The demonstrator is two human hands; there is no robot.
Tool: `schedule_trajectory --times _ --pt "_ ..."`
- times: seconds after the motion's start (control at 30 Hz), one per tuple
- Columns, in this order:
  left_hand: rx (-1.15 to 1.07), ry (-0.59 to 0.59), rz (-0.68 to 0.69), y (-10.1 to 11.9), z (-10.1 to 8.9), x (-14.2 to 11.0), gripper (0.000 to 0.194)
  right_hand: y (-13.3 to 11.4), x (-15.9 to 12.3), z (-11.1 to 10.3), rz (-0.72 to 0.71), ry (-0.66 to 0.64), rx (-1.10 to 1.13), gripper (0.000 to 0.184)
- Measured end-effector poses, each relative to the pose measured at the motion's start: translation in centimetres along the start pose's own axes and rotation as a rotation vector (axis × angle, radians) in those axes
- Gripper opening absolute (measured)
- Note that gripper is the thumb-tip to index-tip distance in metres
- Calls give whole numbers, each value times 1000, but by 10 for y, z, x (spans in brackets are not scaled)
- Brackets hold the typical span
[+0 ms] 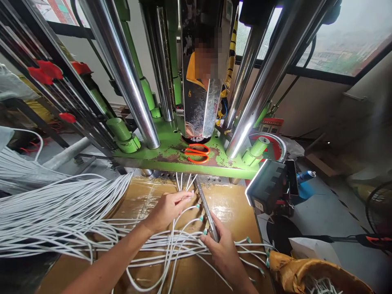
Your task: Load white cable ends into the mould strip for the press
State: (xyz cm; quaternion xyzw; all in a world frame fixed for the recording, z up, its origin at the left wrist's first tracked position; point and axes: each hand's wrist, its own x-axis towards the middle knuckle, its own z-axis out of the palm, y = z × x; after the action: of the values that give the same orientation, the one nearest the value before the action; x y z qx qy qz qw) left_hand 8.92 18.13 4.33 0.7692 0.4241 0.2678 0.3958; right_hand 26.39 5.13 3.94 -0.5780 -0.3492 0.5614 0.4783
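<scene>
A large bundle of white cables (pixel 52 208) runs across the brown taped worktop (pixel 232 216) from the left, with small green-tipped connectors at several ends. My left hand (pixel 167 210) pinches a white cable (pixel 180 208) close to a narrow steel bar (pixel 206 208). My right hand (pixel 222 253) grips the lower end of that bar, which holds several cable ends along its edge. Loose cables pass beneath both hands. Orange-handled scissors (pixel 197 153) lie on the machine's green bed, beyond my hands.
Thick chrome columns (pixel 119 69) of a green machine rise behind the worktop. A black lamp unit (pixel 269 185) stands to the right. At the bottom right, a brown bag (pixel 306 273) holds white cables. A blue-capped can (pixel 306 176) lies further right.
</scene>
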Motion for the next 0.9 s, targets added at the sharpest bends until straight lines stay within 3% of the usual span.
schedule_trajectory --times 0.13,0.3,0.53,0.67,0.77,0.83,0.9 --pt "129 -17 150 -16 6 9 23 11 3 0 10 12 18 72" --pt "190 -39 246 -29 11 14 23 17 6 -2 48 0 6 81" --pt "215 7 365 -39 14 18 23 31 10 0 -20 45 23 83" --pt "216 -26 349 -35 14 23 25 32 12 -2 -77 57 -19 83" --pt "215 -77 304 -22 12 23 26 35 13 -13 -178 82 -183 75" --pt "220 -13 282 -13 12 23 23 42 15 -27 -197 102 -397 70" --pt "216 218 202 -10 13 26 26 51 16 -45 -235 120 -668 67"
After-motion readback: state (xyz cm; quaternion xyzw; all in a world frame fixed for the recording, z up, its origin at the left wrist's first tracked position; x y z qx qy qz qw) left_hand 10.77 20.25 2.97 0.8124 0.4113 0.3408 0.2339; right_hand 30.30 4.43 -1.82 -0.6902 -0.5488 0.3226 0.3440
